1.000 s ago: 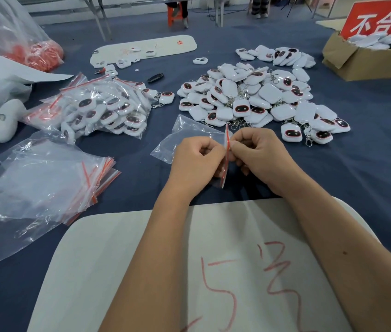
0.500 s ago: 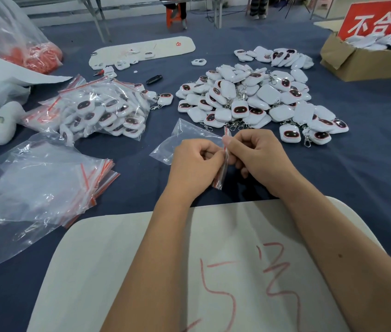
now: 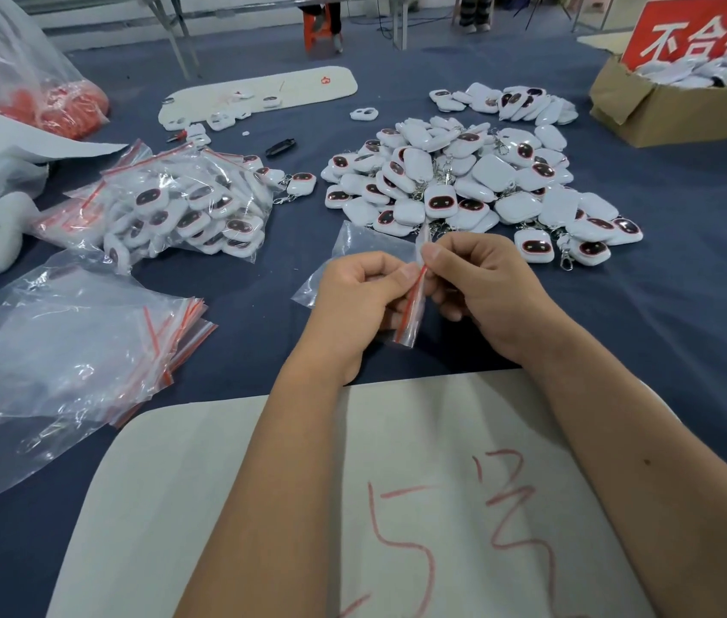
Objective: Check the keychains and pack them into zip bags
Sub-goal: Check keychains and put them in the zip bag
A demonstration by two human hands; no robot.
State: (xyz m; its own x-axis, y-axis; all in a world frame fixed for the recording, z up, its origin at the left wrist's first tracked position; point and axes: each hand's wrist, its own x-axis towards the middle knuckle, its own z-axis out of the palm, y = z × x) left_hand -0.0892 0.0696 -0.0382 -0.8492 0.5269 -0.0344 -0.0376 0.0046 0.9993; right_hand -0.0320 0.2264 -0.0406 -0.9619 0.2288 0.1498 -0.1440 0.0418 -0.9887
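Step in hand: you are opening the mouth of one zip bag (image 3: 368, 256), judging from how both hands meet at its red strip.
Left hand (image 3: 355, 296): your curled fingers pinch the near lip of the bag at the red zip line.
Right hand (image 3: 482, 283): your thumb and forefinger pinch the far lip, just opposite your left thumb; the two hands almost touch.
Bag: it hangs between your hands above the table (image 3: 687, 327), near the front edge; it looks empty, its clear body trailing away to the left.
Keychains to pack: the loose heap of keychains (image 3: 464, 189) lies just beyond your hands, toward the middle of the table.
Done so far: a mound of filled bags (image 3: 179, 207) sits to the left of the heap, and the spare bags (image 3: 72, 350) lie at the left front edge.
How to do it well: pinch only one layer with each hand, right at the strip, then pull the lips apart evenly; rolling them between your fingertips helps if the layers cling.
Watch for: tearing the thin film by tugging below the strip.
Next: likely reach for a keychain at the near edge of the heap.
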